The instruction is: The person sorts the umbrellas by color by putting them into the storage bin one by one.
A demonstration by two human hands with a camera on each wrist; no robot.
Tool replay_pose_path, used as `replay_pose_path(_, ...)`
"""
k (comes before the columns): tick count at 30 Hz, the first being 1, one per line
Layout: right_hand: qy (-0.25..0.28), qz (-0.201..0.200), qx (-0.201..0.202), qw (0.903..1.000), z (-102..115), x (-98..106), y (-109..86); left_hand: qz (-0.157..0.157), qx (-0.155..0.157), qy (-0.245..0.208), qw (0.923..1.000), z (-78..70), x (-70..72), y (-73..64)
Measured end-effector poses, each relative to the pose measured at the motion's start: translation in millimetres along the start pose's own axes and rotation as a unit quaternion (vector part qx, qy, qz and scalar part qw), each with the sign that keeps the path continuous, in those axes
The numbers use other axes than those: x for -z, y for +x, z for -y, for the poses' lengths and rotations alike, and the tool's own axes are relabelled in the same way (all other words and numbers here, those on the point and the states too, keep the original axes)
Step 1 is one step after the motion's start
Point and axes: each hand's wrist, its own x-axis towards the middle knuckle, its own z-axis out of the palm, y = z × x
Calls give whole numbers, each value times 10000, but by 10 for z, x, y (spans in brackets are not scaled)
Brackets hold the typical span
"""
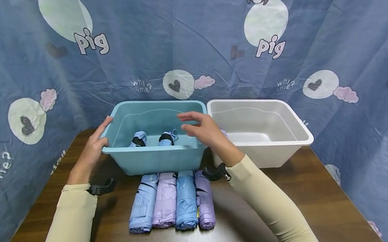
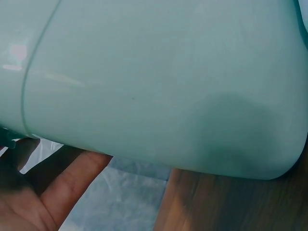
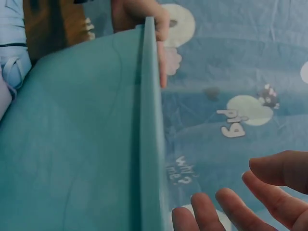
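Observation:
My left hand (image 1: 93, 146) rests against the left rim of a teal bin (image 1: 163, 159), fingers mostly straight. Over the bin's right part hovers my right hand (image 1: 206, 131), fingers spread and nothing held. Inside the teal bin, a light blue rolled bundle (image 1: 139, 135) and another blue bundle (image 1: 166, 139) with a cord loop show above the front rim. In front of it several rolled fabric bundles lie side by side: light blue (image 1: 144, 206), pale pink (image 1: 165, 203), blue (image 1: 186, 201) and purple (image 1: 205, 204).
A white bin (image 1: 261, 146) stands right of the teal one. A pale purple item (image 1: 224, 133) shows inside it, mostly hidden by my right hand. Both bins sit on a brown wooden table (image 1: 316, 202). A patterned blue curtain (image 1: 183, 44) hangs close behind.

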Motion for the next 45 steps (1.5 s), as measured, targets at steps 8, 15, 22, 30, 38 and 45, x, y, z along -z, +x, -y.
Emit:
replay_pose_path(8,-177,68,216,9996,47,146,-238,0,3,-107,9999,-6,18,8)
replay_pose_path(15,-556,66,471,9973,37,214,-419,1,-31,-162,9999,-16,-9,9)
replay_pose_path(22,-489,7,603,9970,-33,224,-619,18,72,-229,9997,19,-25,-9)
replay_pose_path(30,-607,-96,471,9970,-173,194,-812,13,61,-229,9997,-8,-21,-3)
replay_pose_path(38,-569,130,422,9974,-441,126,-959,26,52,-306,9995,6,-23,35)
replay_pose_path(45,-541,196,78,9983,-652,77,-1056,-3,-11,-294,9996,9,-11,25)
